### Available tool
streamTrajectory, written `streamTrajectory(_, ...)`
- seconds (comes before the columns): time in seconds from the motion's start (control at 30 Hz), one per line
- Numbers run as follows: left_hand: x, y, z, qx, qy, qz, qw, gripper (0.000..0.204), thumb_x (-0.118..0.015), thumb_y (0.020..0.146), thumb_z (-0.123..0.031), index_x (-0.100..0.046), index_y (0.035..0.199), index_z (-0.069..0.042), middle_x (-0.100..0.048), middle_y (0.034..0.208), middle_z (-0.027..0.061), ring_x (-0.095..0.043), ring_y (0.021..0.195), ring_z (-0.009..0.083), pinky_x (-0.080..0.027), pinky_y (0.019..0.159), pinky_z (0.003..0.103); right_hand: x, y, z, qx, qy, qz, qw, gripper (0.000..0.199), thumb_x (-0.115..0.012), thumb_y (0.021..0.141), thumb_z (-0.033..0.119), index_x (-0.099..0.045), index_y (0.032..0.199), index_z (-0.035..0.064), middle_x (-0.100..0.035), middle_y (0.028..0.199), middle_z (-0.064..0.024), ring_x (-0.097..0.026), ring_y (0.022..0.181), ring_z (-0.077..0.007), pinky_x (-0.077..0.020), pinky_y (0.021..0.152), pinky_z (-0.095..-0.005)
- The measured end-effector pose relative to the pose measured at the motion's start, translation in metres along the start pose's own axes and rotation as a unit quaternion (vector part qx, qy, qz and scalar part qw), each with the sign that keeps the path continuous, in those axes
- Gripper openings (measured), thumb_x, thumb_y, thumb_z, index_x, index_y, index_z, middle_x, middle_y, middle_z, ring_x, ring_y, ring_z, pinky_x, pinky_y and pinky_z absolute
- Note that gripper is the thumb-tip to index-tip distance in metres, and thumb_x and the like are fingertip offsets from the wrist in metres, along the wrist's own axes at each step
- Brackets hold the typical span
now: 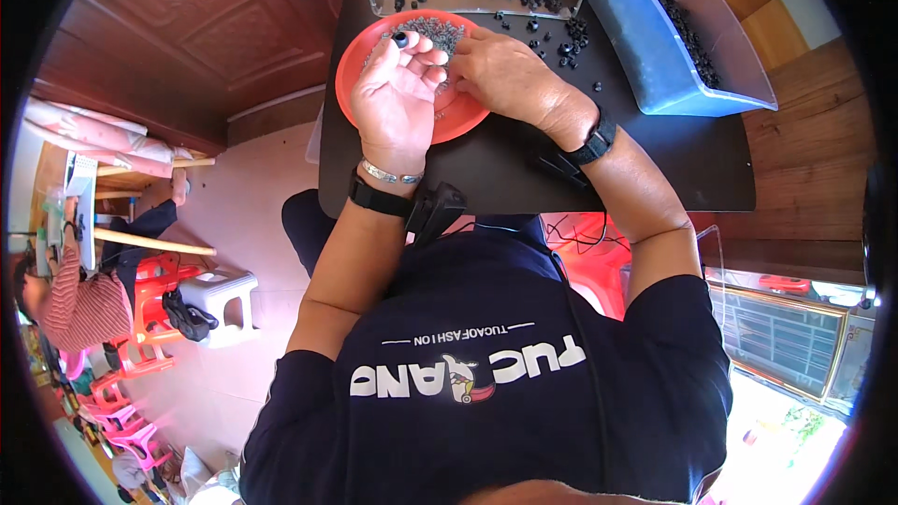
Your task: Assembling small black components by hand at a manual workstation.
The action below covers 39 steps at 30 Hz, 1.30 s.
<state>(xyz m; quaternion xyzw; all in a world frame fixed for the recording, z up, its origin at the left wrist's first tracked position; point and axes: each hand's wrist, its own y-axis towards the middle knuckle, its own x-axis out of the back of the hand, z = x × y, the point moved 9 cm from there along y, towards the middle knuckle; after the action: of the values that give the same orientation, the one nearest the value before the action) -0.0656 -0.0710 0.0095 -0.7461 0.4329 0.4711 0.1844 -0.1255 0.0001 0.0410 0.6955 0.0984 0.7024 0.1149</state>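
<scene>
- We see the left hand (398,98) turned palm up over the plate (350,84), its thumb and forefinger pinching a black piece (401,39); the other fingers curl loosely.
- That pose, we judge, leaves the piece clear of the palm and within easy reach of the right hand (514,79).
- The right hand lies palm down over the plate's right side, fingers bent together. Its tips are partly hidden, so we cannot tell whether they pinch anything.
- The plate holds a heap of small grey bits (440,31), mostly at its far side; its raised rim probably stops them from scattering.
- Loose black pieces (565,49) lie on the table (655,164) just beyond the right hand, perhaps there for easy picking.
- More black pieces sit in the clear bin (505,6) behind the plate and in the blue bin (636,56) to the right; we take both for bulk storage, set apart from the grey bits.
</scene>
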Motion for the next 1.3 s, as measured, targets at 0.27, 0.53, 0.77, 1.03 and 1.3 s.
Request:
streamTrajectory(0.27, 0.007, 0.002, -0.015, -0.037, -0.009, -0.010, 0.999, 0.023, -0.049, 0.094, -0.027, -0.057, 0.093, -0.005, -0.059, 0.089, 0.0062, -0.057, 0.084, 0.0216, -0.044, 0.073, 0.032, 0.025, 0.000, 0.019, 0.021, 0.093, -0.078, 0.992, 0.007, -0.065, 0.075, 0.009, -0.064, 0.082, 0.0090, -0.059, 0.087, -0.0081, -0.057, 0.092, -0.0266, -0.0485, 0.078, -0.0359)
streamTrajectory(0.53, 0.010, 0.000, -0.021, -0.074, 0.008, -0.044, 0.996, 0.024, -0.049, 0.093, -0.028, -0.057, 0.093, -0.005, -0.058, 0.089, 0.0060, -0.056, 0.082, 0.0206, -0.044, 0.072, 0.031, -0.006, 0.002, 0.034, 0.058, 0.187, 0.049, 0.979, 0.008, -0.062, 0.079, 0.015, -0.067, 0.083, 0.0093, -0.064, 0.088, -0.0074, -0.059, 0.090, -0.0270, -0.0481, 0.079, -0.0403)
streamTrajectory(0.77, 0.008, 0.001, -0.017, -0.051, -0.005, -0.044, 0.998, 0.023, -0.049, 0.093, -0.028, -0.057, 0.093, -0.005, -0.058, 0.088, 0.0056, -0.056, 0.081, 0.0202, -0.043, 0.071, 0.031, -0.002, 0.002, 0.025, 0.037, 0.149, 0.016, 0.988, 0.012, -0.060, 0.081, 0.015, -0.064, 0.089, 0.0076, -0.064, 0.087, -0.0112, -0.060, 0.092, -0.0296, -0.0485, 0.078, -0.0415)
streamTrajectory(1.03, 0.003, -0.006, 0.011, 0.045, 0.077, -0.041, 0.995, 0.018, -0.050, 0.093, -0.022, -0.057, 0.094, -0.006, -0.060, 0.087, 0.0050, -0.060, 0.077, 0.0192, -0.045, 0.067, 0.029, 0.036, -0.003, -0.040, -0.114, 0.417, -0.148, 0.890, 0.010, -0.061, 0.088, 0.009, -0.061, 0.097, 0.0050, -0.065, 0.087, -0.0071, -0.063, 0.082, -0.0185, -0.0497, 0.075, -0.0288)
streamTrajectory(1.3, -0.004, -0.008, 0.025, 0.074, 0.145, -0.001, 0.987, 0.016, -0.048, 0.093, -0.018, -0.057, 0.095, -0.005, -0.061, 0.085, 0.0049, -0.061, 0.075, 0.0176, -0.045, 0.064, 0.026, 0.049, -0.005, -0.036, -0.069, 0.466, -0.170, 0.865, 0.012, -0.058, 0.089, 0.001, -0.065, 0.099, 0.0038, -0.063, 0.090, -0.0008, -0.058, 0.088, -0.0077, -0.0474, 0.079, -0.0232)
